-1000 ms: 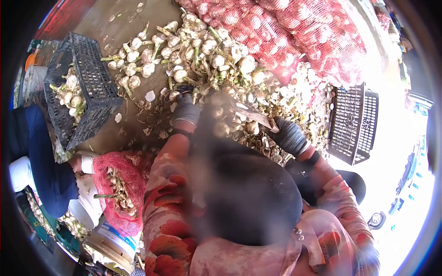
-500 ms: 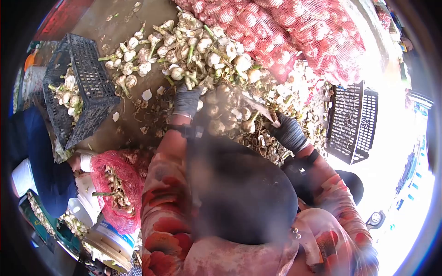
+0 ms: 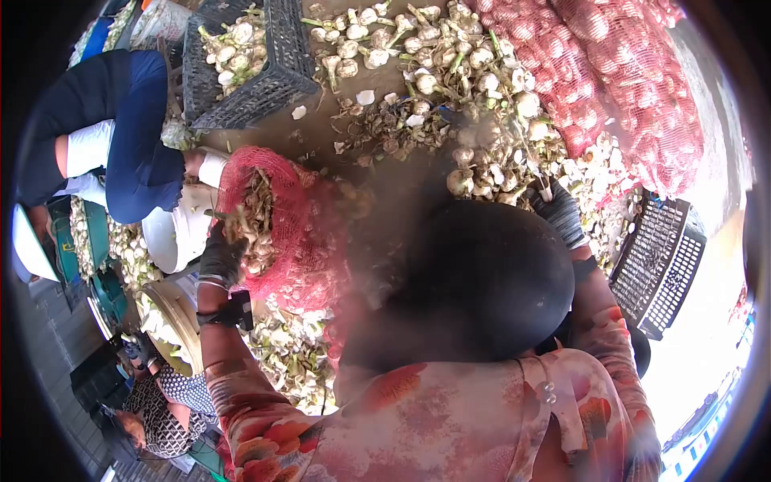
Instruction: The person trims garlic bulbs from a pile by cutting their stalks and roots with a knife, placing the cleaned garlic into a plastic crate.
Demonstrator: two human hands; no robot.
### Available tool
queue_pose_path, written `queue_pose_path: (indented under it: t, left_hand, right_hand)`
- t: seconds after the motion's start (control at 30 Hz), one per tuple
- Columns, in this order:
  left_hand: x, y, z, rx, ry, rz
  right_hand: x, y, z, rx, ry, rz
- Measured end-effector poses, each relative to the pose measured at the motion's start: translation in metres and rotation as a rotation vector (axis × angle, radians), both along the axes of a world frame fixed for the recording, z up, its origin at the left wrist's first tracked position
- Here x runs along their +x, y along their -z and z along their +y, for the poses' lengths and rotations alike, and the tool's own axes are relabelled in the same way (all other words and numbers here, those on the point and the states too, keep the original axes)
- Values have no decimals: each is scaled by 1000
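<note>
My left hand [image 3: 221, 255], in a dark glove, is at the near-left side of the open mouth of a red mesh bag [image 3: 309, 249]. Its fingers are curled around a pale garlic piece with stem [image 3: 236, 224], partly hidden by the glove. More trimmed garlic [image 3: 259, 213] shows inside the bag. On the right, my gloved right hand [image 3: 560, 215] is closed around the pale handle of a thin knife [image 3: 546, 190], whose narrow blade points away over the garlic pile [image 3: 490, 173]. Blur covers part of the middle.
A black crate [image 3: 285, 60] with garlic stands at the upper left, another black crate [image 3: 654, 261] at the right. Filled red mesh sacks [image 3: 618, 88] lie at the back. A co-worker's sleeve [image 3: 144, 136] reaches in from the left, near a white bucket [image 3: 165, 241]. Another person [image 3: 173, 410] sits lower left.
My left hand has swung from the garlic pile leftward and back to the red mesh bag. My right hand still grips the knife by the pile. The camera view has turned left.
</note>
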State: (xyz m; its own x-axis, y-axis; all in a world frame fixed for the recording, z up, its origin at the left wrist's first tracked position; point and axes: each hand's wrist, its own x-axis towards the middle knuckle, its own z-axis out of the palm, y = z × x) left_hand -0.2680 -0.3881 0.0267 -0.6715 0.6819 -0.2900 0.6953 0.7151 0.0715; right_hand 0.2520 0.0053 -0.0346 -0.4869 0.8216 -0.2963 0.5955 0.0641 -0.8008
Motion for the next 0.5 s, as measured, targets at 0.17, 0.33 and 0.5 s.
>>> queue_pose_path:
  t: [0.17,0.33,0.5]
  left_hand:
    - [61,-49,114,313,-521,-665]
    - [140,34,237,533,-630,-1888]
    - [219,35,328,329,-282,-1990]
  right_hand:
    - [-2,-28,-5,63,-39,-169]
    - [-25,-68,-2,59,-124,-176]
    - [-30,-68,14,68,-257,-374]
